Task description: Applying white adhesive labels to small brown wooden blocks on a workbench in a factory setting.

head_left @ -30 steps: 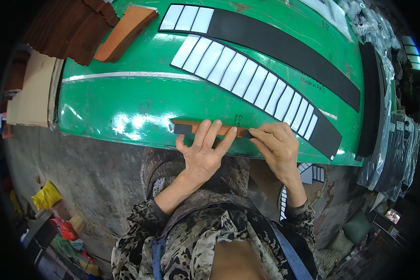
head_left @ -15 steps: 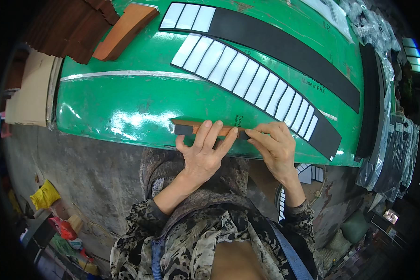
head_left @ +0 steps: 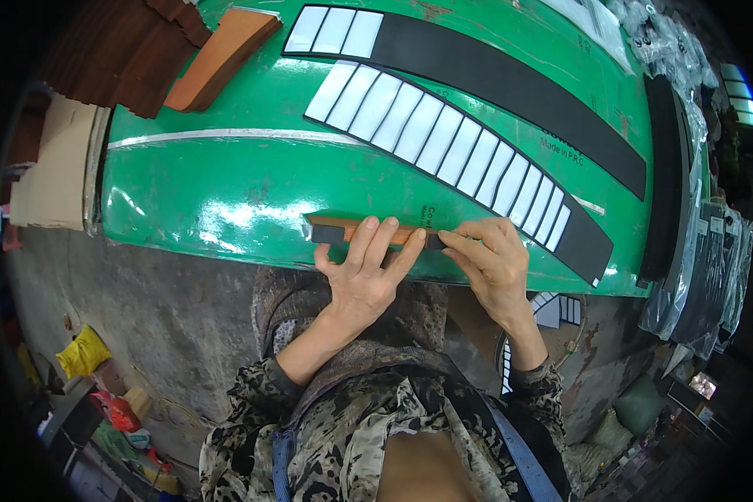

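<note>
A narrow orange-brown block (head_left: 340, 222) lies along the near edge of the green table (head_left: 192, 184). A dark grey pad (head_left: 327, 233) sits on its left end. My left hand (head_left: 362, 280) holds the block, with its fingers laid over the top and side and the thumb beneath the pad. At the block's right end my right hand (head_left: 495, 263) is closed in a pinch on a small dark piece (head_left: 434, 241), mostly hidden by the fingertips. Beyond my hands lies a curved black strip (head_left: 583, 243) bearing a row of white rectangular pieces.
A second black strip (head_left: 510, 88), with white pieces at its left end, lies farther back. A curved orange-brown block (head_left: 224, 58) rests beside a dark brown stack (head_left: 130, 54) at upper left. Cardboard (head_left: 58, 171) stands left; plastic-wrapped black pieces (head_left: 701, 276) hang over the right edge.
</note>
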The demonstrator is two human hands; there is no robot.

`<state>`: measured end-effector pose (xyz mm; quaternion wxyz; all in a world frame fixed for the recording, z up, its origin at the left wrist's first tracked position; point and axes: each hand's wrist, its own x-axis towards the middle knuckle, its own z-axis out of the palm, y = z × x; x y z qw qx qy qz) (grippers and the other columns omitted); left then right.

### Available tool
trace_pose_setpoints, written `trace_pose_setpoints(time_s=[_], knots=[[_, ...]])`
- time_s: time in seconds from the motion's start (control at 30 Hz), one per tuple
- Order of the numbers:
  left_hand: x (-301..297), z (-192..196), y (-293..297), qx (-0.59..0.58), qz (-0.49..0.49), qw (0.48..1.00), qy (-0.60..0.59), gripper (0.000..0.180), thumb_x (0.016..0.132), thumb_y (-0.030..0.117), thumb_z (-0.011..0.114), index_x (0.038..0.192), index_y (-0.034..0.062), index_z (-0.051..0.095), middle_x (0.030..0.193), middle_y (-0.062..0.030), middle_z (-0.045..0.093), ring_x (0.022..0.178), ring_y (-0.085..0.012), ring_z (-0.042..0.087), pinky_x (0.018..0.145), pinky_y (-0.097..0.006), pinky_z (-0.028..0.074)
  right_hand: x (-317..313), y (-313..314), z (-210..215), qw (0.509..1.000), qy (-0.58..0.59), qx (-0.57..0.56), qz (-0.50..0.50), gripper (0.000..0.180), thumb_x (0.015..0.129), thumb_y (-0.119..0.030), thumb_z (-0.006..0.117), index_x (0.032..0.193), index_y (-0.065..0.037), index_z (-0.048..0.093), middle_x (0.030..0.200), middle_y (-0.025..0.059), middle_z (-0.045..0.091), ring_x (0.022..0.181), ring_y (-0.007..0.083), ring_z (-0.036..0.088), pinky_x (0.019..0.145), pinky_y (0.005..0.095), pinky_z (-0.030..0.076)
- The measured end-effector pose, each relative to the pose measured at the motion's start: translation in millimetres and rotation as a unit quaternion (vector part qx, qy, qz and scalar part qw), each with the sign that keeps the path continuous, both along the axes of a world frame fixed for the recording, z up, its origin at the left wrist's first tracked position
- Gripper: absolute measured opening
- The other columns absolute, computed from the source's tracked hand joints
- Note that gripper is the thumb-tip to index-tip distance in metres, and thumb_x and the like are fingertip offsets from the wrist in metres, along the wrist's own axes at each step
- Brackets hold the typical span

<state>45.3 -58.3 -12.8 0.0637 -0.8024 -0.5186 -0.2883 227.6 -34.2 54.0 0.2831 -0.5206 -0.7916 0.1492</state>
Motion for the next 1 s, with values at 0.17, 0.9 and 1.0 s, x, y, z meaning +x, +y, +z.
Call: trace_pose_setpoints(time_s=[0.17,0.9,1.0], knots=[[2,-1,0,-0.005,-0.002,1.000,0.000,0.045,0.073,0.011,0.057,0.113,0.0303,0.062,0.123,-0.0010,0.049,0.122,-0.0152,0.038,0.087,-0.049,0.020,5,-1,-4,1.000,0.001,0.013,0.008,0.036,0.059,-0.005,0.076,0.094,-0.008,0.068,0.090,0.0034,0.063,0.080,0.0230,0.055,0.066,0.0317,0.047],[5,4,2,0.014,-0.008,0.998,0.061,0.041,0.073,0.012,0.063,0.107,0.0350,0.062,0.122,-0.0080,0.045,0.123,-0.0271,0.036,0.089,-0.055,0.023,0,-23,-38,0.987,0.023,0.138,-0.079,0.042,0.057,-0.002,0.067,0.097,-0.014,0.068,0.103,0.0067,0.061,0.083,0.0286,0.058,0.065,0.0343,0.051],[2,13,5,0.006,-0.004,0.999,0.041,0.040,0.077,0.018,0.059,0.112,0.0388,0.060,0.119,-0.0069,0.049,0.119,-0.0223,0.042,0.086,-0.054,0.025,-7,-23,-25,0.984,-0.018,0.155,-0.084,0.037,0.061,-0.003,0.065,0.097,-0.013,0.068,0.103,0.0067,0.061,0.084,0.0289,0.057,0.064,0.0337,0.051]])
